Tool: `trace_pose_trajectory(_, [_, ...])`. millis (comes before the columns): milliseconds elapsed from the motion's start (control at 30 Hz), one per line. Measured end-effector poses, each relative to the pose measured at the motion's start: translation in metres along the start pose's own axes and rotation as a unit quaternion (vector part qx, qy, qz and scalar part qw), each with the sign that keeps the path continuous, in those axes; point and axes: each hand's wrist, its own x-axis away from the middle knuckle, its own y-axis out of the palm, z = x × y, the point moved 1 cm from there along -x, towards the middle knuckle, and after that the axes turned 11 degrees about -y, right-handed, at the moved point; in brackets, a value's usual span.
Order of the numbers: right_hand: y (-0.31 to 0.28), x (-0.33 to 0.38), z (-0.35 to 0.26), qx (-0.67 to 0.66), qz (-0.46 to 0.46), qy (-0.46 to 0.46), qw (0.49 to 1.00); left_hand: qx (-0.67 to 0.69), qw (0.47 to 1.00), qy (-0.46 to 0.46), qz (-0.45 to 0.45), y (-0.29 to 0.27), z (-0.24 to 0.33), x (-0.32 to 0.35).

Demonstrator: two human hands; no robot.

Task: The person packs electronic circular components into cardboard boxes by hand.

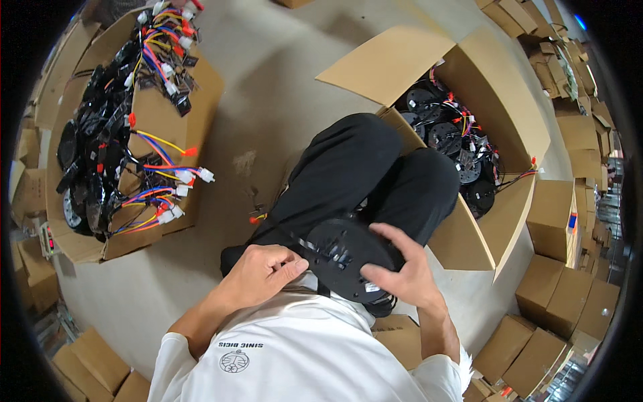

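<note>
Head view, one entry per item.

Black round disc part (345, 258): it lies on your lap, above the white shirt and below the knees of your black trousers (362, 174). It reads as an oval whose long axis runs from upper left to lower right. Its flat face is turned up toward you and carries pale clips or labels near the middle.

Your right hand (402, 268): it curls over the disc's right rim, fingers spread across the upper edge and thumb low on the face, holding the disc.

Your left hand (264, 271): loosely closed, thumb and fingertips pinched at the disc's left edge. Whether they grip a small piece there, you cannot tell.

Open cardboard box, right (495, 100): it stands on the floor just beside your right knee, flaps out, and holds more black discs with red, yellow and white leads.

Open cardboard box, left (167, 127): well apart from you, stacked with black discs on edge, coloured wire bundles with white plugs draped over a cardboard sheet.

Concrete floor (268, 87): between the boxes.
</note>
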Motion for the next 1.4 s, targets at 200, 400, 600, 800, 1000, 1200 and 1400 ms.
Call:
trace_pose_trajectory(200, [-0.001,-0.028,-0.008,-0.229,0.201,-0.046,0.951,0.368,0.914,0.169,-0.004,0.05,0.039,-0.033])
trace_pose_trajectory(400, [0.026,-0.032,-0.008,-0.135,0.209,-0.148,0.957,0.333,0.902,0.122,0.246,0.047,0.07,-0.044])
trace_pose_trajectory(600, [-0.001,-0.048,-0.008,-0.298,0.127,-0.177,0.929,0.23,0.922,0.248,0.187,0.011,0.138,-0.057])
trace_pose_trajectory(800, [-0.147,-0.042,-0.046,-0.322,0.155,-0.165,0.919,0.058,0.909,0.403,0.086,0.027,0.274,-0.104])
trace_pose_trajectory(1000, [-0.252,0.002,-0.043,-0.139,0.448,-0.207,0.859,0.234,0.757,0.547,-0.27,0.058,0.377,-0.221])
trace_pose_trajectory(1200, [-0.333,0.085,-0.007,0.115,0.477,-0.077,0.868,0.003,0.936,0.321,-0.142,0.099,0.355,-0.257])
trace_pose_trajectory(1400, [-0.312,0.074,0.087,-0.117,0.408,0.149,0.893,-0.158,0.967,0.142,-0.14,0.128,0.267,-0.318])
